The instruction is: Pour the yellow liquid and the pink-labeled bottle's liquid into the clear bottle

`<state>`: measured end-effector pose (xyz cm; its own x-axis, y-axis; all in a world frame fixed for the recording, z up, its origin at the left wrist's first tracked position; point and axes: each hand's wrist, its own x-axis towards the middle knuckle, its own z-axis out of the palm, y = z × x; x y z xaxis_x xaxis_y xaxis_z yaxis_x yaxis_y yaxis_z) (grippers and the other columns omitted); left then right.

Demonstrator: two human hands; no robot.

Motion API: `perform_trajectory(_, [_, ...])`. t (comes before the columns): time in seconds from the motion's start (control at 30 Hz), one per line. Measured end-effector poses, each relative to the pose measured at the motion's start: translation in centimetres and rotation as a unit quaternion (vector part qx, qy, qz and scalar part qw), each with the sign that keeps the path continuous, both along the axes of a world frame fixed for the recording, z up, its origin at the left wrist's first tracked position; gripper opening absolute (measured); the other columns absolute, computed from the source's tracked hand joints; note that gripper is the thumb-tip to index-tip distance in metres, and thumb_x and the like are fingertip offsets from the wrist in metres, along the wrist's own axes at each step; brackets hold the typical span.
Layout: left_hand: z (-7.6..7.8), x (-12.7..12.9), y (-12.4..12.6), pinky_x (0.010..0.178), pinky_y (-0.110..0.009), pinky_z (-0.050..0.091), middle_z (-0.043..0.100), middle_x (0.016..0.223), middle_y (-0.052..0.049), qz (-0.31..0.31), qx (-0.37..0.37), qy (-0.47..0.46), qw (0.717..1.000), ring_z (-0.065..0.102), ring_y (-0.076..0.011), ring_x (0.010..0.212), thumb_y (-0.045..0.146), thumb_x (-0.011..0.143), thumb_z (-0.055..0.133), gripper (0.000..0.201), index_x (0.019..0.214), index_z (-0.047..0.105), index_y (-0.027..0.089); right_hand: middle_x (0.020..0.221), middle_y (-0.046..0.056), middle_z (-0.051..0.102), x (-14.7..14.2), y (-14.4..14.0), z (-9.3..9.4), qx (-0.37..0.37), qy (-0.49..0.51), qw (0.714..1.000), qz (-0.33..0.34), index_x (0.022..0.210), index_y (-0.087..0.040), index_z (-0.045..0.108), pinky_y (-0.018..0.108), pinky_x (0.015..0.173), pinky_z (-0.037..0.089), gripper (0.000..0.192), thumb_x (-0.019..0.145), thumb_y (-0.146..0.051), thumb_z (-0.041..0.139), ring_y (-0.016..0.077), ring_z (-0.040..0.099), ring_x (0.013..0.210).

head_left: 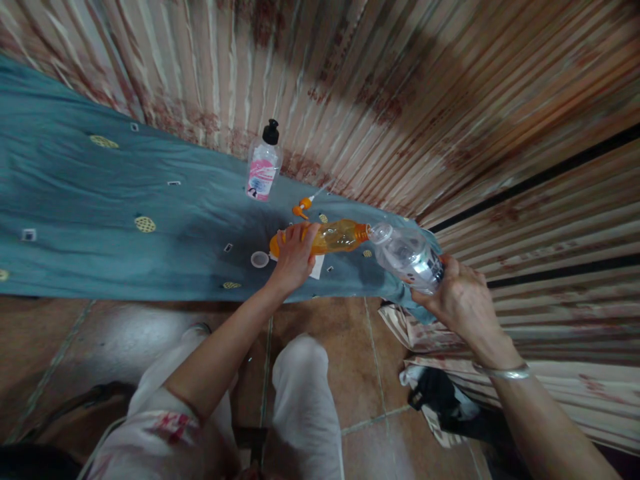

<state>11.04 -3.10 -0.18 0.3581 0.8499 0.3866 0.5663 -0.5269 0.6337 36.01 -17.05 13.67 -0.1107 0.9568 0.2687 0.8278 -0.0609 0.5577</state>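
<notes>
My left hand is wrapped round an orange see-through bottle, tipped on its side with its open neck pointing right. In my right hand is a clear plastic bottle, gripped near its base and tilted so its mouth faces left. The two mouths meet or nearly meet; I cannot tell whether they touch. An orange pump head with a thin clear tube lies behind the orange bottle. Beside my left hand is a small round whitish cap or lid.
A clear bottle with a pink label and black cap stands at the back of the blue-green cloth. Pleated curtains rise behind and at the right. Dark and white cloth items lie low at the right, above the tiled floor.
</notes>
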Motion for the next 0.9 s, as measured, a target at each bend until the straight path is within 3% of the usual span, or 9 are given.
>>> perform_trajectory(0.9, [0.07,-0.09,0.0,0.103,-0.054,0.028,0.046,0.135,-0.014,-0.001,-0.001,0.007,1.0,0.039,-0.0338,0.122,0.009,0.072,0.055,0.063,0.132,0.037,0.016,0.081,0.016,0.061,0.06,0.02,0.0,0.004,0.004,1.0,0.006,0.113,-0.005,0.049,0.037,0.072,0.041,0.069,0.08,-0.065,0.046,0.0287,0.057,0.077])
